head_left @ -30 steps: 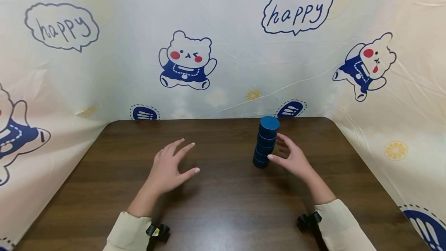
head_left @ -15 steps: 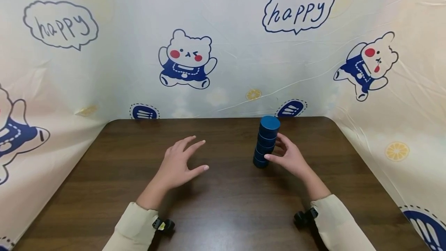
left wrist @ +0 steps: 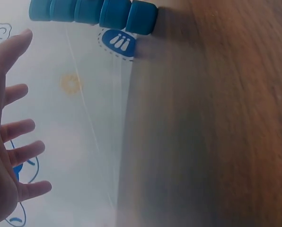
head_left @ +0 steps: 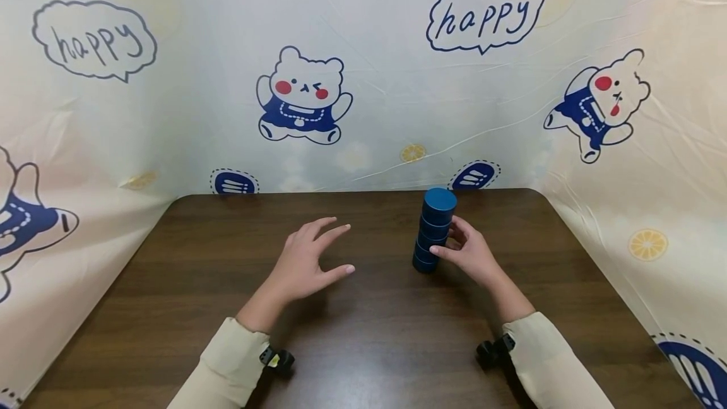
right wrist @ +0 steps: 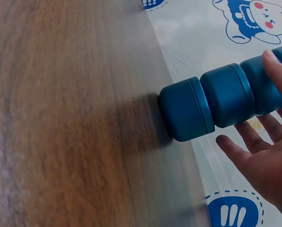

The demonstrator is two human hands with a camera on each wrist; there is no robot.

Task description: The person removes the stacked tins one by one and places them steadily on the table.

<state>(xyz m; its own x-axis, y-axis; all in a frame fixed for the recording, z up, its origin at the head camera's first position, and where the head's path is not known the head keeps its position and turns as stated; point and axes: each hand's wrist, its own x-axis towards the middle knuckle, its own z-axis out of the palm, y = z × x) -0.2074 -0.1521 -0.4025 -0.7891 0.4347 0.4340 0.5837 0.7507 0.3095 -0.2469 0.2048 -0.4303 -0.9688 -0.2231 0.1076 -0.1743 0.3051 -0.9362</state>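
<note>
Nearest the viewer, two cream sleeves [head_left: 227, 365] come in at 7 and 5 o'clock, each with a small black wrist camera mount [head_left: 276, 360] beside the cuff; they lie over a dark brown wooden table [head_left: 363, 339] with a fine lengthwise grain, a faint sheen and rounded far corners; the left hand [head_left: 307, 264] hovers near the table's centre, fingers spread and nearly straight, thumb out toward 3 o'clock, holding nothing, and the left wrist view shows its palm bare and apart from the discs; at about 2 o'clock from it, well apart, the right hand [head_left: 468, 254] is cupped at the side of a stack of blue discs [head_left: 433, 232], thumb tip touching the lower part of the stack and the fingers loosely curved around its far side; in the right wrist view the thumb lies on the third disc up while the other fingers [right wrist: 235, 149] stay just off the surface; the stack stands upright at 1 o'clock on the table, close to the far edge, five matte teal-blue round pieces with softly rounded rims, slightly out of line with each other; behind and on both sides hangs a creased, glossy cream backdrop [head_left: 375, 68] printed with cartoon bears in blue tops, "happy" speech bubbles, lemon slices and blue paw marks.
</note>
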